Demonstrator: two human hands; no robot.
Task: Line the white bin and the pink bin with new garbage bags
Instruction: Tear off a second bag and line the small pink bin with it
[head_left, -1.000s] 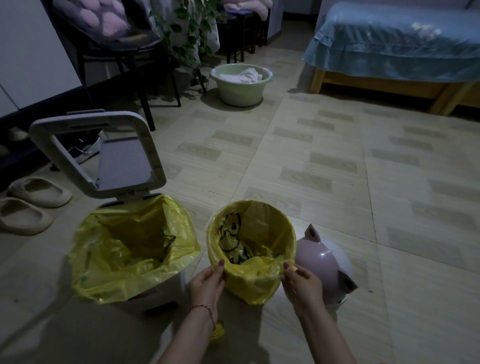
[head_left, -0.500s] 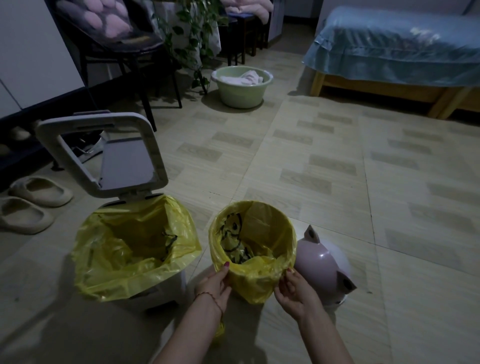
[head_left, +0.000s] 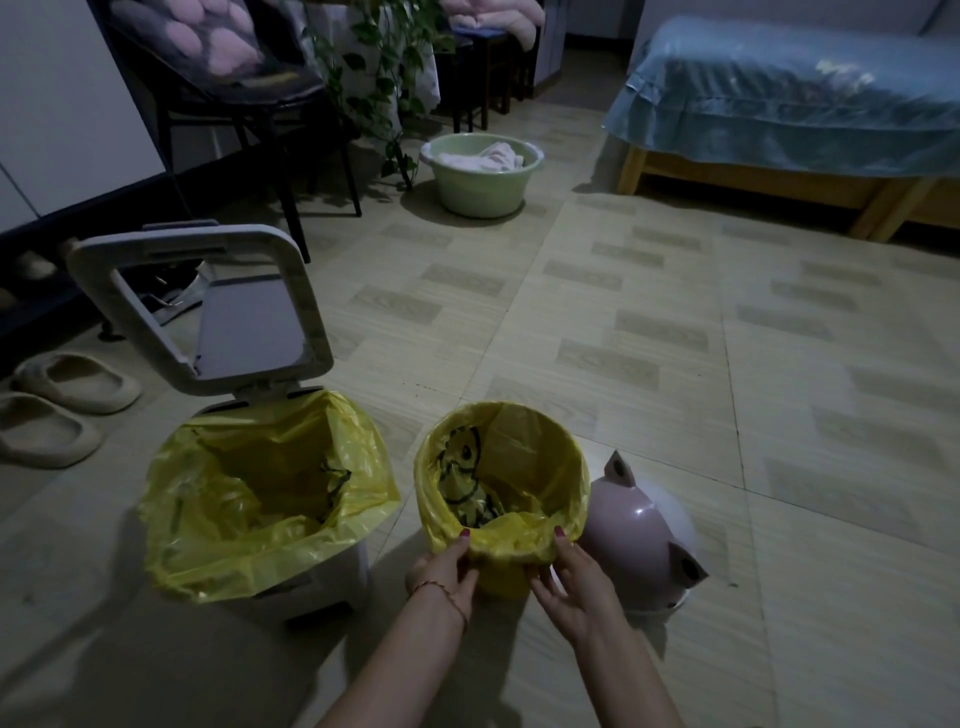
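Note:
The white bin (head_left: 317, 587) stands at the left with its lid (head_left: 306, 291) tipped up, and a yellow bag (head_left: 260, 499) is draped over its rim. To its right a smaller round bin is wrapped in a second yellow bag (head_left: 519, 457) that hides its walls. A pink pig-eared lid (head_left: 639, 540) lies on the floor beside it. My left hand (head_left: 441, 571) and right hand (head_left: 576, 587) pinch this bag's folded edge at the near rim, thumbs on top and fingers underneath.
A green basin (head_left: 480, 182) with cloth sits further back on the tiled floor. Two slippers (head_left: 72, 379) lie at the left. A dark chair (head_left: 234, 104) and a plant stand behind the white bin. A bed (head_left: 779, 104) fills the far right.
Both hands have come up from the side of the small bin's bag to its near rim and closer together. The bag's edge is folded further over the rim.

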